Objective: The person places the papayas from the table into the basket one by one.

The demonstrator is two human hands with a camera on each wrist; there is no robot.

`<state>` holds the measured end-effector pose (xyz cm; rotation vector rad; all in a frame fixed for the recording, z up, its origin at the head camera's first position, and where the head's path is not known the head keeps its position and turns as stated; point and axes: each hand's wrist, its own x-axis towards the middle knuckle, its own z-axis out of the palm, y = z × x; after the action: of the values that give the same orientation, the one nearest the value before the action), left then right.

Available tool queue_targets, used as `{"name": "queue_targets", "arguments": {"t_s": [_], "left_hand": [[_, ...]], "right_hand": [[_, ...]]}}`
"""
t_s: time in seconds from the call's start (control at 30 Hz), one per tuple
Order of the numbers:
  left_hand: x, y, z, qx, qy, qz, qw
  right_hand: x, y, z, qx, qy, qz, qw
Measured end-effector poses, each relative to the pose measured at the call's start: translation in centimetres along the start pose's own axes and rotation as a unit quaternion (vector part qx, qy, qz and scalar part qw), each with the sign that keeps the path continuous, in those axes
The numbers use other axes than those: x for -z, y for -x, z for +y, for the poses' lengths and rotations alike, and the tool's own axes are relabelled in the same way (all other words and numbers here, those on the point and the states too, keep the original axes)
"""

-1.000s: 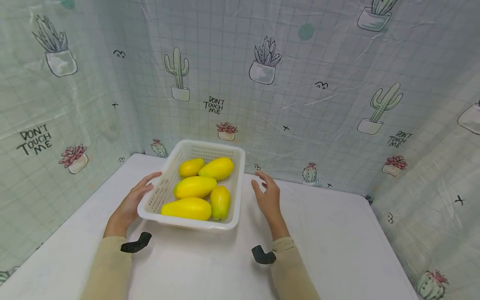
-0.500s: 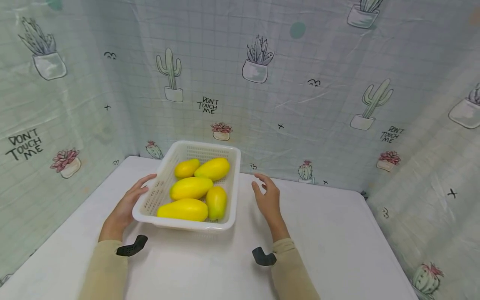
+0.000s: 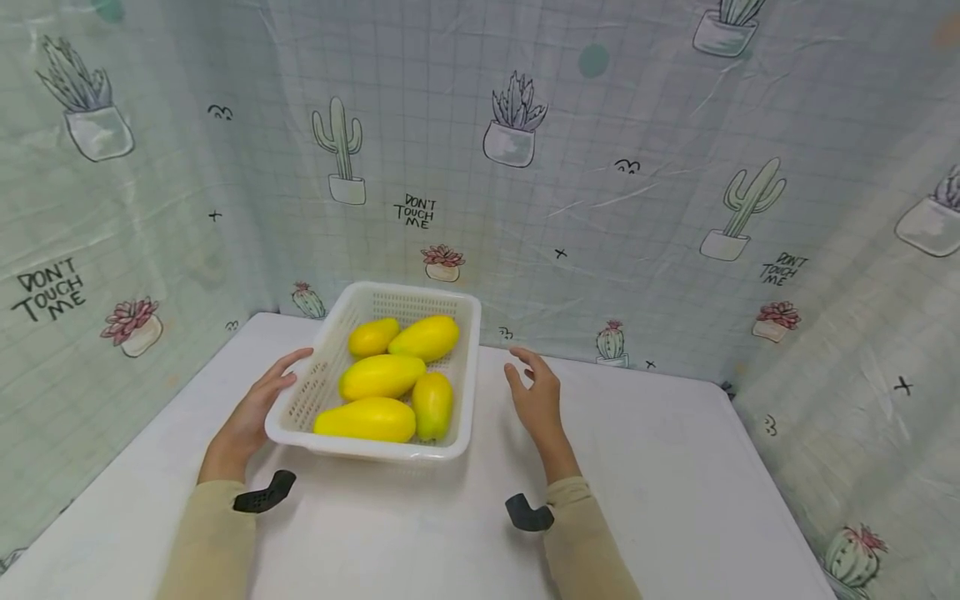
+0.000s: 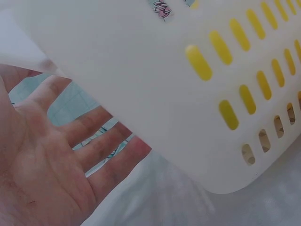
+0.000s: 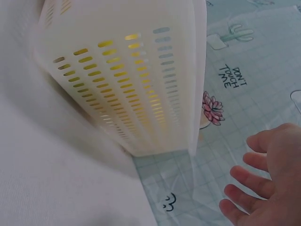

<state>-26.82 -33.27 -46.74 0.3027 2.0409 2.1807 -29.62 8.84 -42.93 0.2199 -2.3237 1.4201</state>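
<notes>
A white plastic basket with slotted walls stands on the table, holding several yellow mangoes. My left hand is at the basket's left side, its fingers extended and their tips right at the wall. In the left wrist view the palm is turned up and the fingers are spread, with the ends of some hidden behind the basket wall. To the right of the basket, my right hand holds nothing, its fingers loosely bent. A gap separates it from the basket in the right wrist view.
The white table extends to the right of the basket and in front of it. A cactus-print curtain rises close behind the basket and along both sides. Black wrist mounts sit at the sleeve cuffs.
The head view has turned slightly, shifting the basket and curtain left in the picture. The gap between my right hand and the basket has widened a little. The mangoes lie as before.
</notes>
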Motion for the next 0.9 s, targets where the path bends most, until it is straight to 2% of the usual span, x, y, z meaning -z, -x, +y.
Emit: {"name": "queue_targets", "arguments": {"t_s": [0.23,0.43,0.67,0.9], "left_hand": [[-0.1,0.1,0.3,0.003,-0.005,0.0,1.0],[0.1,0.2,0.9,0.014,-0.048,0.018,0.9986],[0.2,0.2,2.1,0.023,-0.164,0.051,0.9848],[-0.3,0.3,3.8,0.055,-0.193,0.064,0.9775]], "right_hand": [[0.2,0.0,0.1,-0.014,0.021,-0.003,1.0],[0.8,-0.2,0.4,-0.007,0.026,-0.005,1.0],[1.6,-0.4,0.8,-0.003,0.041,-0.002,0.999],[2.0,-0.2,0.7,-0.005,0.051,-0.012,0.999]]}}
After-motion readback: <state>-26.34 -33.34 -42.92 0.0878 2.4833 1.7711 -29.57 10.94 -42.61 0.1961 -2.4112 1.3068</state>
